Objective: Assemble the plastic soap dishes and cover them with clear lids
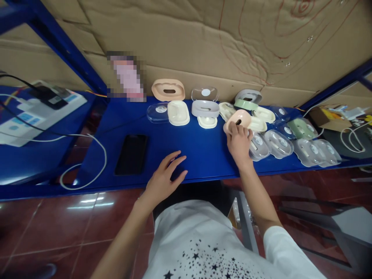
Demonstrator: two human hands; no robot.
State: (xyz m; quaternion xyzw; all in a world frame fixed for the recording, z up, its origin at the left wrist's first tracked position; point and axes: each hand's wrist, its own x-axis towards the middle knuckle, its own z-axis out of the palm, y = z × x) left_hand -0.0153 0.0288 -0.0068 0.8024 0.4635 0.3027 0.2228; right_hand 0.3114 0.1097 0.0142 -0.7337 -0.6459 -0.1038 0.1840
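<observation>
My right hand (240, 142) has its fingers curled on the near edge of a peach soap dish (243, 116) with a dark oval slot. The thumb side is partly hidden. Around that dish lie cream inserts (258, 124), a green soap dish part (246, 104) and a grey one (249, 95). My left hand (164, 176) hovers at the table's front edge, fingers spread, holding nothing. Ahead of it are a cream insert (178, 113), a clear lid (158, 113) with a round label, and a lilac soap dish (205, 109) over another cream piece (207, 122).
Several lidded soap dishes (279, 144) line the blue table's (186, 143) right front. A larger peach dish (168, 90) leans against cardboard (180, 38) at the back. A black phone (131, 155) lies left, near a white cable (105, 155) and power strip (37, 112).
</observation>
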